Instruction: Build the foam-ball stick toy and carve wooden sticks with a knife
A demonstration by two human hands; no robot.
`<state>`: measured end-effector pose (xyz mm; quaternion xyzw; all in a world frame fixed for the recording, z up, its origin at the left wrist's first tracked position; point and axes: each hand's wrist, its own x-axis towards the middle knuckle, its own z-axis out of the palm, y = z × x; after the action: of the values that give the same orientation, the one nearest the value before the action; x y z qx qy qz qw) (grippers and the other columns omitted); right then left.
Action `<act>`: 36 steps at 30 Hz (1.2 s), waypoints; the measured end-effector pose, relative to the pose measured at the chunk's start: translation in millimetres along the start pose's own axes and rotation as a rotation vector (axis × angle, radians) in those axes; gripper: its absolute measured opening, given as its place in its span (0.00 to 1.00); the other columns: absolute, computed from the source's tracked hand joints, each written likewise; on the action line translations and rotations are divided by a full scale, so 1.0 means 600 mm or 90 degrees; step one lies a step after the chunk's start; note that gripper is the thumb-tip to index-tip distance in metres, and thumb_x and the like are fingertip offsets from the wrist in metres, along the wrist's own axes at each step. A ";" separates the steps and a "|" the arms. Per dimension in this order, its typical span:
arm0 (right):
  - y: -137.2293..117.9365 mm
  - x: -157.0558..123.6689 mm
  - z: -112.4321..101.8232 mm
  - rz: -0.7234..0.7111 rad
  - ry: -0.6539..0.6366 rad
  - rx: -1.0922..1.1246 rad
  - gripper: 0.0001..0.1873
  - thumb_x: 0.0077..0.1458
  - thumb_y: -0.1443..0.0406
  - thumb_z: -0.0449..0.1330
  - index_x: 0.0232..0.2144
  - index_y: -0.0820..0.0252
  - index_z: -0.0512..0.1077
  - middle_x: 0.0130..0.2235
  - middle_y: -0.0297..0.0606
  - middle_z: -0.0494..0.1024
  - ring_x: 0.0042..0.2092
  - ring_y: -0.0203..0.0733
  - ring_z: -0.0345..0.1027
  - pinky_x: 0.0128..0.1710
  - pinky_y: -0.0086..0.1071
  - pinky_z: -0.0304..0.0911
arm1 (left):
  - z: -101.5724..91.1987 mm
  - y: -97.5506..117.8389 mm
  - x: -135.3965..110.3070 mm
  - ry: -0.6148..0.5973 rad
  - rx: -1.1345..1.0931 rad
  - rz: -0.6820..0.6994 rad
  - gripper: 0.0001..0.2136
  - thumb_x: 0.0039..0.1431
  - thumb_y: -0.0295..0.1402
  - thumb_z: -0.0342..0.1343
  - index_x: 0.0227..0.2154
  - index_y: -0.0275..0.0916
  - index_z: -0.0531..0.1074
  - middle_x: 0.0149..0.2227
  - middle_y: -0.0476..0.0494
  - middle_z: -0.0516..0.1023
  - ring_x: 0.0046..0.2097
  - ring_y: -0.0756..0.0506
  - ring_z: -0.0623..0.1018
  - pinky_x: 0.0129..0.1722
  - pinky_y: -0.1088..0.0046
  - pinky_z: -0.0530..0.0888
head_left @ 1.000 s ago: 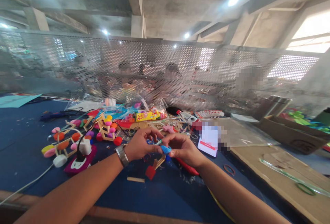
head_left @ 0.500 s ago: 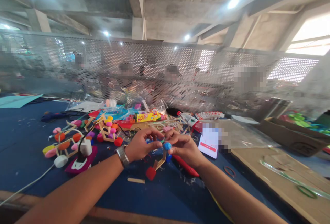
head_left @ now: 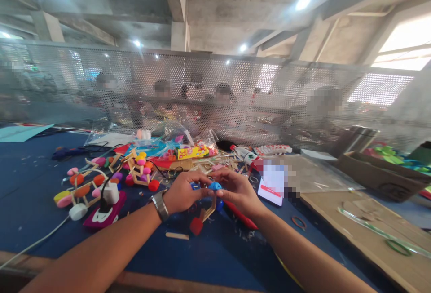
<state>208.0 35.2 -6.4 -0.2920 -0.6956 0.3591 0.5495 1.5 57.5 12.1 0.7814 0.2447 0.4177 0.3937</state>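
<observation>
Fingertips of my left hand (head_left: pixel 187 191) and my right hand (head_left: pixel 238 191) pinch a bright blue clay lump (head_left: pixel 214 186) from both sides. Below the lump hangs a small model of wooden craft sticks (head_left: pixel 210 213), seemingly joined to it. At the model's lower end is a red clay block (head_left: pixel 196 226), and another blue piece (head_left: pixel 220 206) shows just under my right fingers. Part of the lump is hidden by my thumbs and fingers. A loose craft stick (head_left: pixel 177 236) lies on the blue table below my hands.
Stick-and-clay models (head_left: pixel 139 169) and a purple power strip (head_left: pixel 105 210) with a white plug stand left. Behind my hands are a yellow packet (head_left: pixel 192 152), loose sticks and a bottle (head_left: pixel 247 157). A lit phone (head_left: pixel 271 185), cardboard (head_left: pixel 363 225) and a box (head_left: pixel 377 178) lie right.
My fingers have closed further over the blue lump, with both hands drawn nearer each other around it. A small greenish bit between the fingertips is out of sight now.
</observation>
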 end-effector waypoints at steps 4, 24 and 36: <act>-0.004 -0.001 -0.002 -0.023 -0.022 -0.027 0.26 0.49 0.42 0.72 0.44 0.49 0.84 0.39 0.39 0.79 0.42 0.46 0.74 0.45 0.42 0.72 | 0.000 0.004 0.000 0.003 0.026 0.001 0.19 0.55 0.52 0.69 0.28 0.39 0.82 0.32 0.43 0.82 0.35 0.44 0.78 0.40 0.68 0.73; 0.014 0.003 -0.008 -0.026 0.185 -0.069 0.13 0.61 0.53 0.67 0.31 0.55 0.78 0.32 0.36 0.78 0.33 0.41 0.71 0.34 0.36 0.69 | -0.002 -0.016 0.007 0.005 -0.082 -0.111 0.28 0.47 0.62 0.68 0.26 0.36 0.81 0.25 0.48 0.75 0.29 0.49 0.69 0.31 0.72 0.66; 0.000 -0.008 -0.003 -0.110 0.151 -0.172 0.19 0.63 0.49 0.64 0.49 0.50 0.83 0.43 0.42 0.77 0.44 0.48 0.72 0.42 0.42 0.71 | 0.007 -0.017 0.000 -0.035 -0.278 -0.122 0.35 0.50 0.68 0.61 0.39 0.36 0.84 0.32 0.42 0.77 0.36 0.46 0.73 0.39 0.69 0.69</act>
<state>210.9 32.1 -8.9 -0.3424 -0.6900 0.1771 0.6126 4.3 61.5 2.4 0.6619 0.2110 0.3999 0.5978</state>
